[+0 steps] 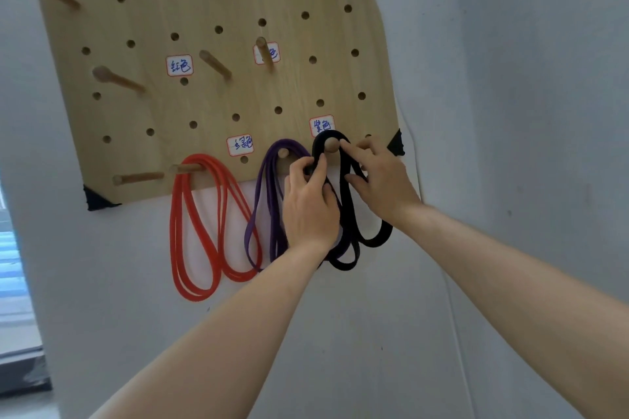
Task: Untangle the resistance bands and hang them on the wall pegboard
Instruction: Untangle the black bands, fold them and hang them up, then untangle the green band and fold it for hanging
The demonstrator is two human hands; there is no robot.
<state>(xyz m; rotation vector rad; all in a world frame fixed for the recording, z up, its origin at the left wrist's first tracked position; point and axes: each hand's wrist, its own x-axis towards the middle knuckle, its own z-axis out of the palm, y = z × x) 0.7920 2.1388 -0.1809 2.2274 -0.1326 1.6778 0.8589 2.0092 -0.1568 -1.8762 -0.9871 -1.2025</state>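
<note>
A wooden pegboard [211,95] hangs on a white wall. Along its bottom row, a red band [200,231] drapes in loops from one peg, and a purple band [260,201] hangs from the peg to its right. A black band [347,214] is looped over the rightmost low peg [331,145]. My left hand [311,204] pinches the black band's left strand just below that peg. My right hand [381,177] has its fingers on the black band's right strand, its index fingertip touching the band beside the peg's tip.
Several bare wooden pegs [214,63] stick out higher on the board, among white handwritten labels [179,65]. Black corner mounts [97,199] hold the board. A wall corner runs down the right side; a window and dark ledge sit at far left.
</note>
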